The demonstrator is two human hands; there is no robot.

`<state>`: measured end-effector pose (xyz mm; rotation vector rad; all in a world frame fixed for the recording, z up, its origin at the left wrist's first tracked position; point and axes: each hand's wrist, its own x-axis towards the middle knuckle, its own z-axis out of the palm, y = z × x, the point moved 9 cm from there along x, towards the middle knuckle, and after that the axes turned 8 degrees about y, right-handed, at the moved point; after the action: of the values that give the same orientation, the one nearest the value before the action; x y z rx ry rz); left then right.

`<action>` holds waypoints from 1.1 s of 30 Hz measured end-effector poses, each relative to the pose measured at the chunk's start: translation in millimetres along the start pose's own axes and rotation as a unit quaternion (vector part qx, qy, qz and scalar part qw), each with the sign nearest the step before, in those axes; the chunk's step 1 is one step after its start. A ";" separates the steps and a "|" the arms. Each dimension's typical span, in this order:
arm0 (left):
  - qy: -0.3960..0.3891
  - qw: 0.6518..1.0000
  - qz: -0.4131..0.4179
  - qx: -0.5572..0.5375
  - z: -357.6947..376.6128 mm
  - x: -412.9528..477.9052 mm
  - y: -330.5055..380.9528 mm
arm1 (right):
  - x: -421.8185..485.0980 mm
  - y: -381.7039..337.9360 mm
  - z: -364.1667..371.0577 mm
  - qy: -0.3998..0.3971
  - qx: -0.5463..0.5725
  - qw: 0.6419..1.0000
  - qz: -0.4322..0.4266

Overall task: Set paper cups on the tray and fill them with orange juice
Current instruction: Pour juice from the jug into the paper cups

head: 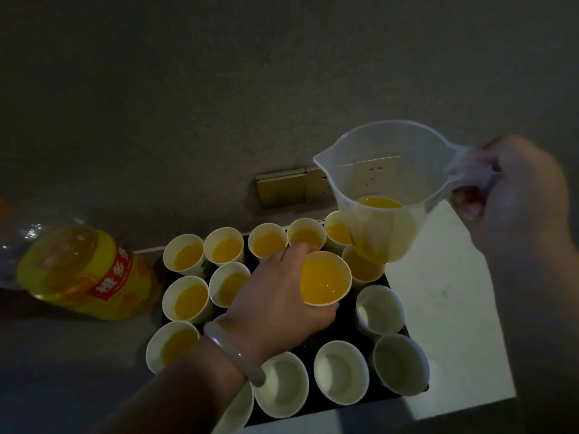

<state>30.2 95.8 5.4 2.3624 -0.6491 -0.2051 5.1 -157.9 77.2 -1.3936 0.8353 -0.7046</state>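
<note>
Fingers of the left hand [275, 296] curl round a full paper cup [324, 278] above the black tray [346, 322]; the right hand [513, 189] grasps the handle of the clear measuring jug [382, 183], juice inside.

Left hand [275, 296] curls round a cup [324, 277]; raised right hand [520, 195] grips a jug [382, 170] by its handle.

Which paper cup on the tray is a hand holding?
The juice-filled cup near the middle of the tray, beside the measuring jug held by the right hand: the left hand grips its side. No other cup is held.
</note>
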 end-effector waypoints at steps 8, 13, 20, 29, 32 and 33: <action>-0.044 0.998 0.041 0.000 26.8 1.5 6.7 | 0.3 1.3 -7.6 0.006 -0.002 1.000 0.008; -0.098 0.992 0.063 0.050 45.4 1.0 2.4 | -1.2 2.2 -9.3 0.005 -0.008 1.000 0.004; -0.155 0.977 0.105 0.099 66.5 1.3 1.7 | -4.6 2.4 -11.0 0.010 -0.009 1.000 0.007; -0.187 0.962 0.150 0.132 73.5 7.7 -2.7 | -6.7 4.1 -13.4 0.020 -0.016 0.999 0.022; -0.194 0.952 0.175 0.159 74.8 9.4 -4.1 | -8.7 4.9 -11.1 0.021 0.007 0.999 0.038; -0.197 0.948 0.184 0.167 75.7 10.0 -4.0 | -8.9 4.7 -11.0 0.020 0.001 0.999 0.034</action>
<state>17.0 50.4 -54.8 2.4764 -1.3982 -0.4353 -9.2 -156.1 73.4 -1.3468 0.9094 -0.6822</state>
